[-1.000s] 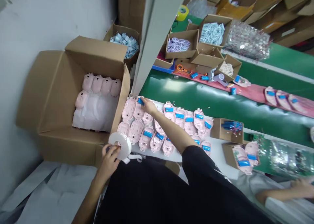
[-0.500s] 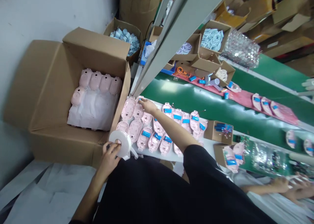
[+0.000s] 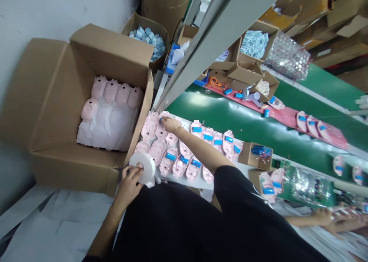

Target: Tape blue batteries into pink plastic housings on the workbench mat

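My left hand [image 3: 130,182] is closed on a roll of white tape [image 3: 148,166], its fingers at the core hole. A loose tape end hangs at the roll's lower right. My right hand [image 3: 170,125] is closed over a pink plastic shell [image 3: 161,131] in the back row. A small blue piece [image 3: 160,120] shows at its fingertips, mostly hidden, so I cannot tell its kind. Beside it lies an open pink shell [image 3: 150,125] without a battery. Several shells farther right carry blue batteries, such as the battery [image 3: 170,156] in the front row.
A large cardboard box [image 3: 83,174] at left holds pink shells on white paper. A grey metal post [image 3: 198,55] slants behind the shells. Beyond runs a green bench [image 3: 189,105] with small cartons. At lower right are a co-worker's hands [image 3: 330,218].
My right hand has shifted slightly left over the same shell, fingers more curled. My left hand and the tape roll have moved slightly right. The view has shifted a little.
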Demonstrator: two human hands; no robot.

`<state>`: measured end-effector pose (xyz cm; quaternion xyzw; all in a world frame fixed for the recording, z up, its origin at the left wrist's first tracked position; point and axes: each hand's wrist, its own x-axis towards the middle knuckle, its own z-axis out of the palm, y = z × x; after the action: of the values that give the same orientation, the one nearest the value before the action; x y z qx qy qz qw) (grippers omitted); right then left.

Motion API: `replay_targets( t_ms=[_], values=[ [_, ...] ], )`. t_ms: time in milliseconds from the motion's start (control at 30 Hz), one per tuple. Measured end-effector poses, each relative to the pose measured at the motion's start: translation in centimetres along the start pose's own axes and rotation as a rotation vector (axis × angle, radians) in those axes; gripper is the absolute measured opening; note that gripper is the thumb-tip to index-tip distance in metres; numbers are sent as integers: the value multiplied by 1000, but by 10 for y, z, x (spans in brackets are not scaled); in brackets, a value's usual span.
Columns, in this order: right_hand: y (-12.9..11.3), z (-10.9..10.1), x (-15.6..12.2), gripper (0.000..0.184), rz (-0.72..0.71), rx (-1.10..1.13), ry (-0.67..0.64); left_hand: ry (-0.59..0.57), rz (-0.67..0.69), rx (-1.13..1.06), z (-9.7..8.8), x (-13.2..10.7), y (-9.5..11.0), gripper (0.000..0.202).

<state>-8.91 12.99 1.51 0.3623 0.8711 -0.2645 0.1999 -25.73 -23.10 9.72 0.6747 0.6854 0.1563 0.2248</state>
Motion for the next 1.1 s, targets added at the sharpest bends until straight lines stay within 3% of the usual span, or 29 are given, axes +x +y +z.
replay_targets(
  t_ms=[200, 367, 467, 533, 600, 667, 733, 800, 833, 900, 1000, 1100],
  values=[
    [-3, 9, 4, 38, 125, 322, 56, -18, 1, -6, 3, 4, 3, 52],
    [-6, 19, 6, 51, 139, 409, 105, -16, 6, -10, 13, 13, 8, 50],
    [-15, 8, 6, 55, 104, 401, 102, 25, 54, 27, 9, 22, 19, 46],
    [-21, -7, -11, 54, 78, 414, 143, 116, 103, 76, -1, 30, 32, 43],
    [-24, -18, -51, 55, 101, 468, 247, 257, 162, 126, -17, 40, 46, 46],
    [-28, -14, -112, 54, 115, 684, 321, 402, 229, 149, -31, 58, 58, 55],
    [-34, 6, -182, 44, 8, 1074, 229, 478, 330, 125, -39, 91, 74, 63],
    [-41, 38, -247, 38, -128, 1410, 103, 442, 501, 83, -34, 135, 100, 64],
    [-43, 54, -274, 41, -156, 1525, 92, 414, 596, 62, -27, 156, 118, 62],
    [-38, 84, -318, 48, -107, 1664, 205, 391, 725, 23, -7, 190, 159, 58],
    [6, 111, -359, 47, -1, 1707, 389, 384, 704, -34, 27, 208, 217, 53],
    [104, 109, -395, 29, -23, 1540, 403, 334, 654, -51, 53, 202, 257, 43]
  ],
)
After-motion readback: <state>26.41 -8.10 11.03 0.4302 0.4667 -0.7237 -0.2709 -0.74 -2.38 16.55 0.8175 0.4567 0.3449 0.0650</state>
